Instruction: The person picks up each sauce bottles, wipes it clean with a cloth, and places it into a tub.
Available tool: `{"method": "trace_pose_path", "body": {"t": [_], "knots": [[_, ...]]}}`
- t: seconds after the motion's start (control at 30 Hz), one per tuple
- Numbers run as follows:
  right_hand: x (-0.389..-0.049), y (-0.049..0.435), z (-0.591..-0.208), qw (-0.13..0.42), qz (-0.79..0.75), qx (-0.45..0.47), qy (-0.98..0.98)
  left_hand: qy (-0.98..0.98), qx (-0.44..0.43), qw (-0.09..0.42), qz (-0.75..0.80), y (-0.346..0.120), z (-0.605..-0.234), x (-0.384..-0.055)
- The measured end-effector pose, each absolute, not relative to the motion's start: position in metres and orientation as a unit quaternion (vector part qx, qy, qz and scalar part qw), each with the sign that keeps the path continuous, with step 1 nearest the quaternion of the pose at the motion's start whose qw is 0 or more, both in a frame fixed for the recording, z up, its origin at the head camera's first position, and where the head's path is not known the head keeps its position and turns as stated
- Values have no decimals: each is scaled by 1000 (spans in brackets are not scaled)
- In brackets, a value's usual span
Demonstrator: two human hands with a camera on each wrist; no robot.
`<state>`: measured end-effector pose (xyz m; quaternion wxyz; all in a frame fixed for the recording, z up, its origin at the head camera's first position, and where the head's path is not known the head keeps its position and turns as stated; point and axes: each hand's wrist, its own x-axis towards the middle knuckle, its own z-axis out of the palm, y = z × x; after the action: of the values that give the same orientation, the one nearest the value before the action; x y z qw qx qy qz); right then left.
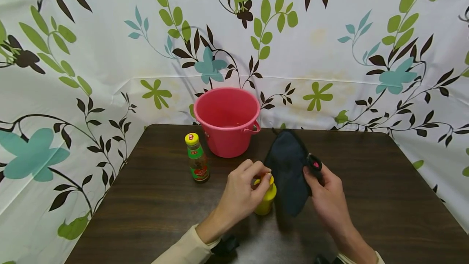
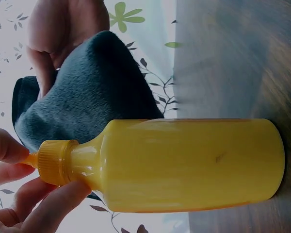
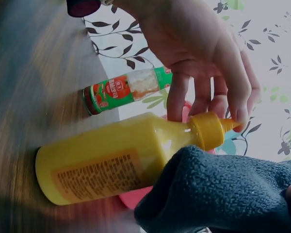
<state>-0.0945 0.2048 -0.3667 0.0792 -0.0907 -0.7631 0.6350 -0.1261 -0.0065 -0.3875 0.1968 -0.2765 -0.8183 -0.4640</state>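
Note:
A yellow squeeze bottle (image 1: pixel 264 203) with a pointed nozzle cap (image 2: pixel 53 160) stands on the table. My left hand (image 1: pixel 242 186) pinches the nozzle tip between thumb and finger, while other fingers rest against the bottle's neck in the left wrist view. To the right, my right hand (image 1: pixel 327 194) grips a dark blue-grey fuzzy cloth (image 1: pixel 287 166) by its edge, and the cloth hangs down beside the bottle. In the right wrist view the cloth (image 3: pixel 223 189) covers part of the bottle's shoulder; I cannot tell whether they touch. Printed text (image 3: pixel 99 174) shows on the bottle's side.
A pink bucket (image 1: pixel 229 133) stands at the back of the dark wooden table (image 1: pixel 146 215). Left of it is a glass bottle (image 1: pixel 198 162) with a yellow cap and green-and-red label. Behind the table hangs a leaf-patterned sheet (image 1: pixel 311 52).

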Motion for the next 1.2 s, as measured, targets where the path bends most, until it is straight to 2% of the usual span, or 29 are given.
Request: {"method": "trace_pose_path", "body": {"t": [0.33, 0.63, 0.93, 1.2], "knots": [[-97, 214, -371, 73, 607, -106, -784, -823, -271, 156, -474, -8, -386, -125], [-97, 216, -377, 53, 612, -114, -780, -824, -268, 160, -473, -8, -385, -124], [-95, 211, -372, 58, 600, -99, -792, -824, -265, 153, -478, -8, -385, -124], [-91, 197, -374, 31, 605, -35, -795, -818, -275, 180, -473, -7, -385, -125]]}}
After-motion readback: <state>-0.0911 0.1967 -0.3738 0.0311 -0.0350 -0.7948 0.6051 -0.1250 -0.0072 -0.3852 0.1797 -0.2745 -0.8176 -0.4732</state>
